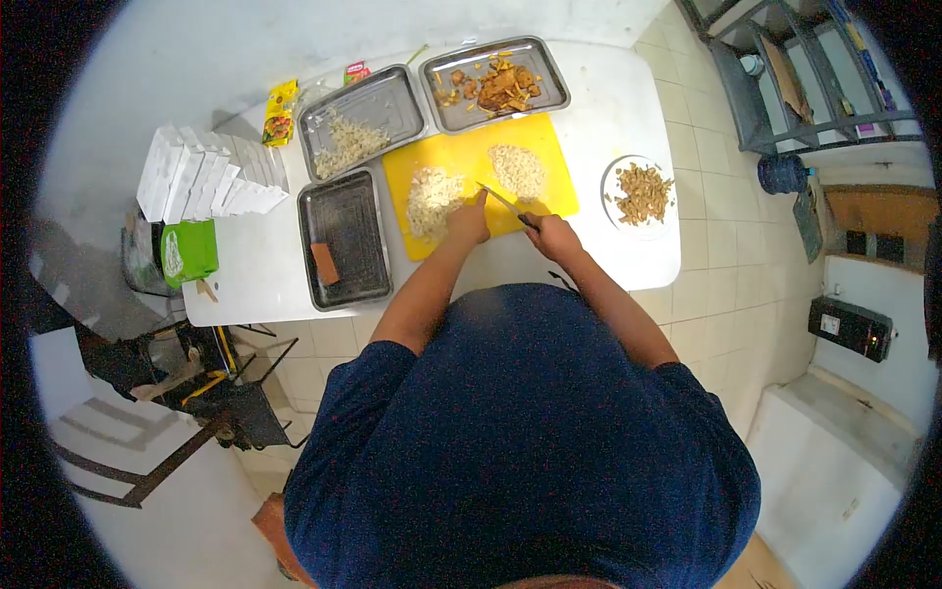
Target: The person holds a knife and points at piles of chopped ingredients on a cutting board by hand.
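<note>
A knife [502, 202] is in my right hand [554, 238], its dark handle gripped and its blade pointing left and away from me. My left hand [469, 222] is closed at the blade near the tip, its fingers together; the exact hold is small and partly hidden. Both hands are over the front part of a yellow cutting board [473, 157]. On the board, a pile of pale chopped food [433, 201] lies left of my left hand. A second pale, finely chopped pile [517, 171] sits beyond the knife.
Around the board are a metal tray with pale shreds [363, 106], a tray of brown pieces [546, 80], a dark tray [343, 226] holding a reddish-brown block [325, 263], and a plate [634, 163] of brown pieces. White boxes [186, 175] and a green pack [189, 251] stand left.
</note>
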`<state>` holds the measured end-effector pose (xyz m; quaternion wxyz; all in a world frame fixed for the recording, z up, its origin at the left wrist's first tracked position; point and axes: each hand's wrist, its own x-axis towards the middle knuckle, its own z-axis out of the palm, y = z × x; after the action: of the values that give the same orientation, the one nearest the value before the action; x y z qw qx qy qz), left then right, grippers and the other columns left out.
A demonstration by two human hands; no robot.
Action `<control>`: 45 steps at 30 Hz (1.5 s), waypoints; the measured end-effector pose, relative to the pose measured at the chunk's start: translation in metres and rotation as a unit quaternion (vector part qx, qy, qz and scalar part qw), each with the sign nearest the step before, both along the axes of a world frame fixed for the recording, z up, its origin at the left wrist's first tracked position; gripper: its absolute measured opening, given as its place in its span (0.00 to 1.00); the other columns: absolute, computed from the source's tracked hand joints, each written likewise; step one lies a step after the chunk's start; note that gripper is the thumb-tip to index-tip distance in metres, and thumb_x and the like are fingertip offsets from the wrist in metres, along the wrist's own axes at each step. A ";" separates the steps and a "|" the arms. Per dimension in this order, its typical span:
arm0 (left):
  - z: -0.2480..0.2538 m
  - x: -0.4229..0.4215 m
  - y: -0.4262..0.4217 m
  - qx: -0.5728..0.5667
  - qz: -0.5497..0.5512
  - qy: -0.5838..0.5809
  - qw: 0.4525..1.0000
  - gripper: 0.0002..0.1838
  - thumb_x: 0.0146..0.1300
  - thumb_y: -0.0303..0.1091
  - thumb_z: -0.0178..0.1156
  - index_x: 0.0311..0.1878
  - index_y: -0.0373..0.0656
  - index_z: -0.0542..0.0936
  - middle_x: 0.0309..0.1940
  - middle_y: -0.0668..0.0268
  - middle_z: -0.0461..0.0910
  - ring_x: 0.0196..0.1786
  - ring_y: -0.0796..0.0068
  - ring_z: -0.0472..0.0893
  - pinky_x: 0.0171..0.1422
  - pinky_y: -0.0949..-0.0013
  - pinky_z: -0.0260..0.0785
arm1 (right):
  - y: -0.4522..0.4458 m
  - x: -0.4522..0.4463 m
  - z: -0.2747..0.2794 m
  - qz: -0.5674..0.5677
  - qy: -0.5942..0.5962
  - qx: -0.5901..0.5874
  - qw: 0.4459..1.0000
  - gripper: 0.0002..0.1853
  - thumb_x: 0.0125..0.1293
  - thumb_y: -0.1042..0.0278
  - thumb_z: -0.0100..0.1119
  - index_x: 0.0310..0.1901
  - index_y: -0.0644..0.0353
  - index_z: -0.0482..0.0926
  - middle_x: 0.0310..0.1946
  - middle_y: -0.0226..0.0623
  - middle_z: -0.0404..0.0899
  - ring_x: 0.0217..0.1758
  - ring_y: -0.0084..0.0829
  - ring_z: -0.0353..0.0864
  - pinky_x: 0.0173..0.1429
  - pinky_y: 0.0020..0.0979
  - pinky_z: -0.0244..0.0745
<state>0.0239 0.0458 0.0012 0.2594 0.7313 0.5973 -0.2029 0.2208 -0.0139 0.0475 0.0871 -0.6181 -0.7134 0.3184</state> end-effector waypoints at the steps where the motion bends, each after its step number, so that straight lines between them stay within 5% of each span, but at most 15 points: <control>1: -0.003 -0.001 0.000 0.002 0.001 -0.001 1.000 0.52 0.52 0.34 0.63 0.78 0.58 0.44 0.46 0.57 0.83 0.46 0.59 0.84 0.50 0.55 0.76 | 0.003 0.000 0.002 -0.002 -0.002 -0.030 1.000 0.20 0.65 0.58 0.56 0.57 0.53 0.78 0.37 0.54 0.82 0.39 0.53 0.82 0.46 0.48 0.77; 18: -0.006 -0.004 -0.011 -0.026 0.031 -0.053 0.998 0.53 0.53 0.38 0.60 0.78 0.58 0.39 0.43 0.52 0.83 0.44 0.53 0.84 0.49 0.52 0.76 | -0.001 -0.003 0.015 -0.008 -0.012 -0.060 0.998 0.20 0.66 0.58 0.56 0.57 0.55 0.78 0.41 0.55 0.82 0.43 0.53 0.82 0.49 0.44 0.77; 27: -0.009 -0.006 -0.013 -0.015 0.041 -0.067 0.997 0.51 0.53 0.39 0.59 0.78 0.57 0.42 0.42 0.52 0.83 0.44 0.54 0.84 0.48 0.53 0.76 | -0.012 0.010 0.002 -0.071 0.111 -0.086 0.988 0.20 0.66 0.59 0.59 0.56 0.61 0.78 0.47 0.51 0.82 0.49 0.44 0.84 0.53 0.36 0.76; 45: -0.007 -0.011 -0.010 -0.027 0.037 -0.091 0.995 0.46 0.57 0.41 0.54 0.78 0.55 0.45 0.49 0.46 0.80 0.50 0.48 0.81 0.56 0.48 0.72 | -0.008 -0.003 -0.019 -0.024 0.086 -0.023 0.996 0.19 0.66 0.59 0.58 0.54 0.59 0.80 0.43 0.53 0.82 0.44 0.49 0.84 0.49 0.38 0.77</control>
<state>0.0128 0.0362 -0.0056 0.3394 0.7166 0.5925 -0.1421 0.2180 -0.0217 0.0282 0.1417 -0.6072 -0.6808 0.3844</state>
